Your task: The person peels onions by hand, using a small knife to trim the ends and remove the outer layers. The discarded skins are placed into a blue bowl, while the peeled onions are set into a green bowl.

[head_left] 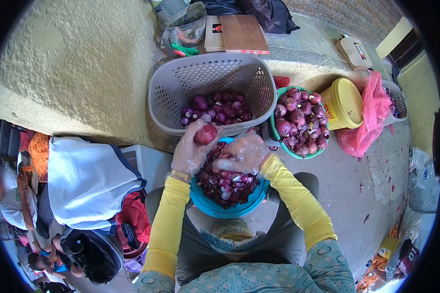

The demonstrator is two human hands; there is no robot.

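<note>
My left hand [190, 149], in a clear plastic glove, is closed around a red onion [206, 134] just above the near rim of the grey basket. My right hand [244, 155], also gloved, hovers over the blue basin [211, 211]. Its fingers are curled and partly blurred, and what they hold, if anything, is hidden. Dark red onion skins [230, 188] fill the basin between my knees. Inside the grey perforated basket [210, 62] lie several shiny purple peeled onions [220, 108]. To the right, a green-rimmed basin [304, 156] is heaped with onions in dry skins [298, 117].
A yellow lidded bucket [344, 102] and a pink mesh sack [359, 132] stand on the right. Boards [244, 31] lie on the ledge behind the basket. A white cloth [90, 180] drapes over things at left. Other people sit at the lower left and lower right edges.
</note>
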